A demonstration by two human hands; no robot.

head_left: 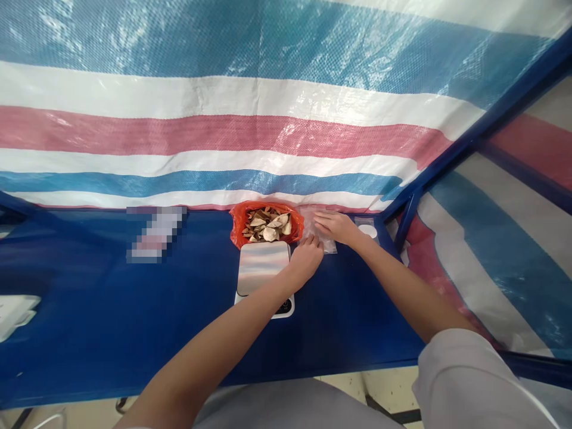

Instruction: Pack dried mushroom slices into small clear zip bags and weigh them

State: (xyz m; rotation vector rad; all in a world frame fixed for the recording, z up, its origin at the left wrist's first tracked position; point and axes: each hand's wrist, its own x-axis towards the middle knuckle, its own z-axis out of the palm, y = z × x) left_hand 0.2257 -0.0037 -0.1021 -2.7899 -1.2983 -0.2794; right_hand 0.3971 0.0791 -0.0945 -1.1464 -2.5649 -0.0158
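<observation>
Clear plastic bags (329, 246) lie on the table right of a red plastic bag (236, 225). My right hand (336, 226) rests over them from the right, its fingers stretched out to the left. From the near side, my left hand (308, 257) has its fingers curled at the clear bags' lower left edge. The red bag stands with its mouth wide, full of dried, pale and brown slices (270, 232). Directly in front of it is a white kitchen scale (263, 268) with a shiny plate. My left forearm crosses the scale's lower right part and partly hides its control panel.
The blue table (179, 333) backs onto a striped plastic sheet (223, 136). A blue metal frame (447, 146) slants up on the right. A round white object (369, 230) lies right of my right hand. A blurred-out item (154, 238) and a white case (16, 313) are on the left.
</observation>
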